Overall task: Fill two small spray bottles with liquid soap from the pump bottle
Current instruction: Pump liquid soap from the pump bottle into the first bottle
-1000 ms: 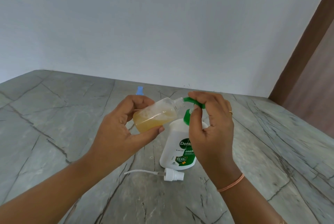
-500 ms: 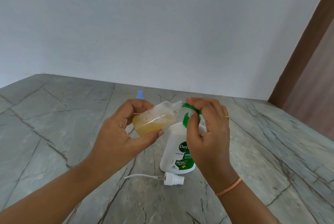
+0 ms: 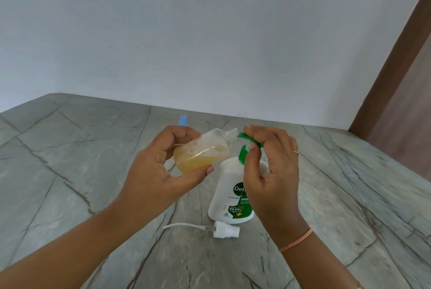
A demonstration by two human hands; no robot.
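A grey stone table (image 3: pixel 70 160) fills the lower view. On it stands a white pump bottle (image 3: pixel 229 179) of soap, directly under the right hand (image 3: pixel 272 167), whose fingers curl over the green pump head (image 3: pixel 244 137) with the thumb tucked beneath, pinching it. Left of that grip, the left hand (image 3: pixel 158 172) wraps round a small clear spray bottle (image 3: pixel 200 157), held in the air tipped nearly sideways, its open neck right at the spout tip and amber soap filling about half. Below both hands, a white spray top (image 3: pixel 227 230) with a thin tube lies loose on the table. Beyond the left fingers a small blue cap (image 3: pixel 182 120) peeks out. The neck is narrow, so a hard press or a slight drift off the spout would likely send soap over the fingers, and more tilt could spill it.
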